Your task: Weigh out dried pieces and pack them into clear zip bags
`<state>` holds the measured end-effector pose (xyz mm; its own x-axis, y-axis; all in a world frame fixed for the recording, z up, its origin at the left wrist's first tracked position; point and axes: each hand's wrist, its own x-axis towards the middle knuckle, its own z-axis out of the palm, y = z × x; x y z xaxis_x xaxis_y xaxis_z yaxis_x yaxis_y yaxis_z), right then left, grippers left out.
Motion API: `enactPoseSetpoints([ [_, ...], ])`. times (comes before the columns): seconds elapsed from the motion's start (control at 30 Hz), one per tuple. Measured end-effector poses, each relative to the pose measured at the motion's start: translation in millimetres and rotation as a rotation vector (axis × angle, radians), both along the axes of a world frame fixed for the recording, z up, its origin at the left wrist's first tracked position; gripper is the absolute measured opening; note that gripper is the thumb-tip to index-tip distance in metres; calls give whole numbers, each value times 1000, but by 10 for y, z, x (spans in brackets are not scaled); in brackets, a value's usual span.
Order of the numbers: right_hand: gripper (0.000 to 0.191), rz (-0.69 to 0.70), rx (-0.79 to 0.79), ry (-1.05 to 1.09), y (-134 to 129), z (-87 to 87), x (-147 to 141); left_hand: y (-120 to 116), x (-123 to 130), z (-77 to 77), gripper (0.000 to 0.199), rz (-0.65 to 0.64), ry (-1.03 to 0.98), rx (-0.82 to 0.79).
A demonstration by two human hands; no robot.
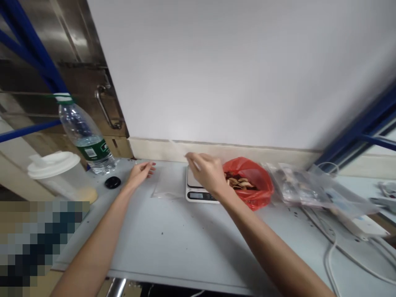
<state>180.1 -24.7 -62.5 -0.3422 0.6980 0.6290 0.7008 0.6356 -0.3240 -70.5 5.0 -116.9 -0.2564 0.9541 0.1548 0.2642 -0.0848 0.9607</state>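
Note:
My right hand (208, 171) is above a white digital scale (202, 194), its thumb and fingertips pinched together. A faint, see-through plastic bag (177, 147) seems to trail up and left from those fingertips, blurred against the wall. My left hand (140, 174) hovers over the table further left, fingers loosely stretched out and holding nothing visible. Between the hands, clear plastic bags (168, 185) lie flat beside the scale. Right of the scale sits an open red plastic bag (262, 192) with dried brownish slices (241, 182) inside. My right hand hides part of the scale's plate.
A plastic water bottle (89, 140), a white-lidded jug (58, 173) and a black round lid (112, 182) stand at the left. Filled clear packets (293, 185), a white power strip (360, 225) and cables (329, 251) lie right. A wall (216, 82) rises behind the table.

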Motion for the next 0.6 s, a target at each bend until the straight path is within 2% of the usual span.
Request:
enactPoseSetpoints([
  [0.1,33,129,-70,-516,-79,-11,-398,37,-122,-101,40,4,50,-1],
  [0.2,33,241,-171,-781,-188,-131,-640,47,-128,-145,31,-31,141,38],
  [0.3,30,255,-263,-825,-237,-269,-701,24,-41,-161,22,-149,267,97],
  [0.4,33,247,-333,-789,-240,-360,-669,-5,84,-167,18,-322,410,131],
  [0.5,35,235,-359,-754,-246,-427,-617,-14,172,-163,22,-457,556,128],
  [0.6,41,250,-362,-702,-275,-493,-547,-10,214,-148,32,-516,703,112],
])
